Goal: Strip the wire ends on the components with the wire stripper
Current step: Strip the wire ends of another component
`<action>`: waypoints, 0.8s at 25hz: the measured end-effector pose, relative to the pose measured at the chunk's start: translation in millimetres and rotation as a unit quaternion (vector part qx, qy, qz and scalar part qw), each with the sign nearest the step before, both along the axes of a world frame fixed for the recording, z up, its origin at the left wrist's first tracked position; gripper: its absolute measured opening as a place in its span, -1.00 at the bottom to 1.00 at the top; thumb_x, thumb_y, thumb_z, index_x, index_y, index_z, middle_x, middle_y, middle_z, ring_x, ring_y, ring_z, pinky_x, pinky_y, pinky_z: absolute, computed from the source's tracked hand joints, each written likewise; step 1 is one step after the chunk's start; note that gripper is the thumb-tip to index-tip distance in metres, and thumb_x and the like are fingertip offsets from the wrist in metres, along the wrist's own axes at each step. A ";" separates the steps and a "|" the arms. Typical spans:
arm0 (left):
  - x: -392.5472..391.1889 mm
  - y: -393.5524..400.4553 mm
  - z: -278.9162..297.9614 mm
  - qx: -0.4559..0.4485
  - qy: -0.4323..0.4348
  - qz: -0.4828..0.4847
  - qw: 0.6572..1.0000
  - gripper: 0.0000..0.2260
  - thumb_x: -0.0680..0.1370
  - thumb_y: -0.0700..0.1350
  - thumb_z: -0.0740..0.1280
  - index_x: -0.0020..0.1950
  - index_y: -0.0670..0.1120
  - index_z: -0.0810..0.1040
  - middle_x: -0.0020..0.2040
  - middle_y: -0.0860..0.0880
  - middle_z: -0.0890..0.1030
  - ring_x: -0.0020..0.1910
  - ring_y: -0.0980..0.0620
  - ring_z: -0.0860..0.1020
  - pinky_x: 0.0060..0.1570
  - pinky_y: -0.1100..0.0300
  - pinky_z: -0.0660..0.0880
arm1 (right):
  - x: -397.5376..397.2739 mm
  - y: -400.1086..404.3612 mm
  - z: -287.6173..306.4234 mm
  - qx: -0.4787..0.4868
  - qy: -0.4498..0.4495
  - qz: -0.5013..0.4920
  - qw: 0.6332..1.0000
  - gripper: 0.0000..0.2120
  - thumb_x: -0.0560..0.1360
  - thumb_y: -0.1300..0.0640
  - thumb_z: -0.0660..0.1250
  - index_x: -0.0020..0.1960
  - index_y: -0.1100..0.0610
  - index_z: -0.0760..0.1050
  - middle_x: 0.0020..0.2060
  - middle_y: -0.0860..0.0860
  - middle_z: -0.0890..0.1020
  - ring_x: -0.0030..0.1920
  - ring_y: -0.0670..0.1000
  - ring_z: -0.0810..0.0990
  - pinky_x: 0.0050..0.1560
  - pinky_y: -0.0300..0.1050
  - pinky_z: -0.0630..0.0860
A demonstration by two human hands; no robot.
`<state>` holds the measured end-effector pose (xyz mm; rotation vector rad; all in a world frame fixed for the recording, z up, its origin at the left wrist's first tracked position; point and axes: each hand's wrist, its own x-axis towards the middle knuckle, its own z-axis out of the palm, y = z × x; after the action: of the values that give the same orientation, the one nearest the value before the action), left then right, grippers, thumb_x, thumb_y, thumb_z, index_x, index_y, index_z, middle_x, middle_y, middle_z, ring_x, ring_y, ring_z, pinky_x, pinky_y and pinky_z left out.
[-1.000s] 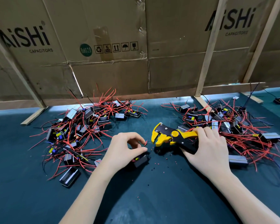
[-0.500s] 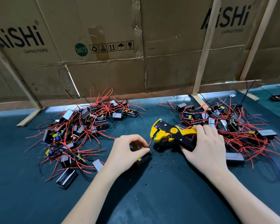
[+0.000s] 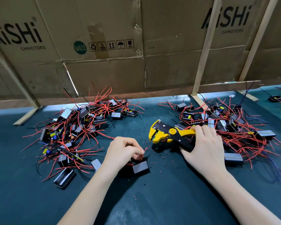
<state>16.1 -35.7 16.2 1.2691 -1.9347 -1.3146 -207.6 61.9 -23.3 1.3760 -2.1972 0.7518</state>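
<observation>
Feeding comes next, I judge: left hand (image 3: 122, 151) pinches a red wire (image 3: 144, 150) of the component (image 3: 140, 167) on the bench (image 3: 161, 200), while right hand (image 3: 204, 148) grips the stripper (image 3: 167, 134), head gaping just beside. Wire end must enter squarely.

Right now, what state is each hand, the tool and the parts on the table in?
Left hand: fingers pinching a red wire of the small black part lying on the mat.
Right hand: gripping the wire stripper by its handles.
Wire stripper: mouth open, nothing in it, apart from the wire.
Left pile: tangled, untouched.
Right pile: tangled, partly under the right hand.
Mat: dotted with insulation bits.
</observation>
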 end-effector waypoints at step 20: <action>-3.6 7.4 -1.4 -0.126 0.035 -0.033 0.991 -0.83 0.51 -0.32 0.34 -0.05 -0.07 0.46 -0.32 -0.07 0.68 -0.41 0.08 0.61 -0.31 0.32 0.48 | 6.0 0.5 1.9 0.019 0.015 0.021 0.999 -0.47 0.13 0.02 0.58 0.02 0.18 0.52 -0.14 0.08 0.51 -0.09 0.22 0.47 -0.14 0.06 0.40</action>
<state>12.5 -28.3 14.7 1.0303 -2.0344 -1.0875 -201.6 62.4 -21.4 1.4462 -2.1755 0.7036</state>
